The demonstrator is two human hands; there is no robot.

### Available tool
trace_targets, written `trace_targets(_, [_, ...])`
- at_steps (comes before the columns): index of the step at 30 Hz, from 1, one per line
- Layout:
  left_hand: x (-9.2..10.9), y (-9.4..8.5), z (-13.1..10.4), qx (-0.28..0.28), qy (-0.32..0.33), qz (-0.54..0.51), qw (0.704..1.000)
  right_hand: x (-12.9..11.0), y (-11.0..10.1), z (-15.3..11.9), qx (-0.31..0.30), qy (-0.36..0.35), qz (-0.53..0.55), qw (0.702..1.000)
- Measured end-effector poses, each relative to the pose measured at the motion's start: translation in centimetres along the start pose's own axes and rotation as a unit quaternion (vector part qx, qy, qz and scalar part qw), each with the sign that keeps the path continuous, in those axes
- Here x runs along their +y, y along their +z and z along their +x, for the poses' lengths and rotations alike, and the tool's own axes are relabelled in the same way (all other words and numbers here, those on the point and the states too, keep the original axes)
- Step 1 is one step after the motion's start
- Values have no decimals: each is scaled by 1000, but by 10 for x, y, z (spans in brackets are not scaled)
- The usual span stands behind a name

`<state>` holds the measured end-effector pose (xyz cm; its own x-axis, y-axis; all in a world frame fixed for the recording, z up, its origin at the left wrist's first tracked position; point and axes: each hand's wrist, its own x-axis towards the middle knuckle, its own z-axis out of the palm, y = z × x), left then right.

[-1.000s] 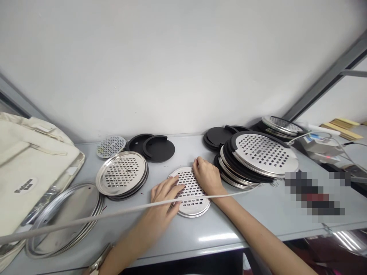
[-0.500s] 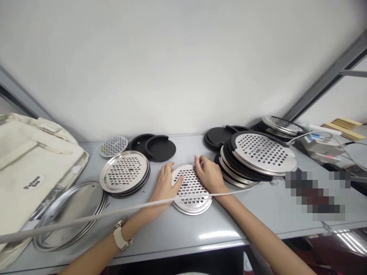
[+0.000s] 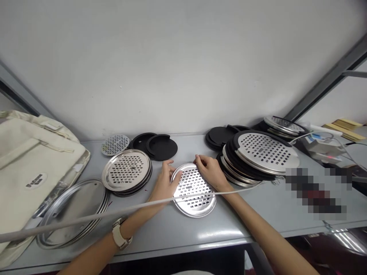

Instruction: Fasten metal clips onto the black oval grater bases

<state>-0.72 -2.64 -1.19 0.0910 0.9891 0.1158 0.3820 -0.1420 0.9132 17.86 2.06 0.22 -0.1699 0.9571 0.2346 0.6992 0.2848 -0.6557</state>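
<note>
Over the grey table [image 3: 172,238], the round perforated plate [image 3: 191,183] lies between both hands, equally near, left hand [image 3: 164,185] thumb spread across its left rim, right hand [image 3: 211,172] fingers curled at its far-right edge, whether pinching I can't tell.

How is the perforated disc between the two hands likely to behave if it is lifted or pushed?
The disc looks like thin sheet metal, so it should stay stiff rather than flop. Being perforated, it is probably fairly light for its width. Its shiny, smooth-looking finish suggests it might be a little slippery.
</note>
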Motion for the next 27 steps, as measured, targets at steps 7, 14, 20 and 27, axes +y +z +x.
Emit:
trace_targets(7, [4, -2, 2, 16, 1, -17, 1000, 2, 2, 2, -9, 5, 46, 999])
trace_targets(14, [1, 0, 0, 25, 20, 3, 999, 4, 5, 3, -17, -1, 44, 999])
trace_targets(20, [4, -2, -2, 49, 61, 65, 995, 7, 7, 4, -14, -6, 45, 999])
trace_targets(27, [42, -50, 17, 182, 149, 295, 926, 10, 5, 3, -19, -19, 48, 998])
